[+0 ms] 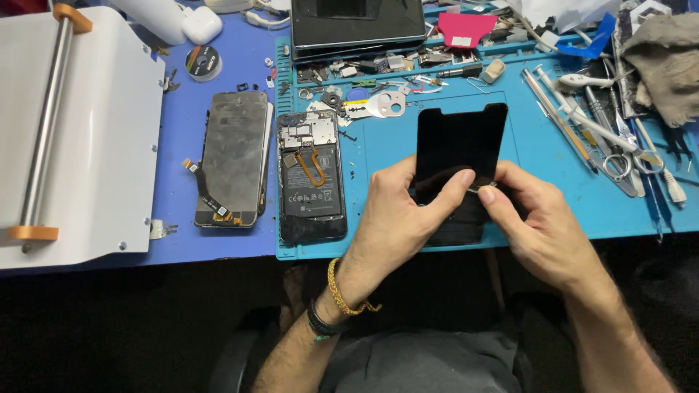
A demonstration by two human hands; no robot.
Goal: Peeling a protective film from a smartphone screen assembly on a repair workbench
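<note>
Blue fills our view: a blue worktop (218, 240) with a lighter blue repair mat (553, 189) laid over its right half, crowded along the top edge with small parts and tools. We look down at our two hands meeting in the centre of the frame, just above the mat's near edge.

Our left hand (397, 218) wraps the lower left side of a dark phone screen panel (460, 145), thumb lying across its glossy face, fingers curled behind. Our right hand (535, 225) comes in from the right with thumb and forefinger pinched nearly shut on a small pale bit (486, 186) at the panel's right edge; what that bit is, we cannot make out. The panel stands tilted up toward us, top edge with its notch near the middle of the frame.

We judge this panel thin, light, stiff and brittle, with a slick face, so the edges and sides are the safe places to hold, not the glass.

At centre left lies an opened phone body (312, 175) with its battery showing, beside it another detached display assembly (233, 156). A white machine with a roller (73, 131) fills the left. Tweezers and scissors (619, 156) lie at right.
</note>
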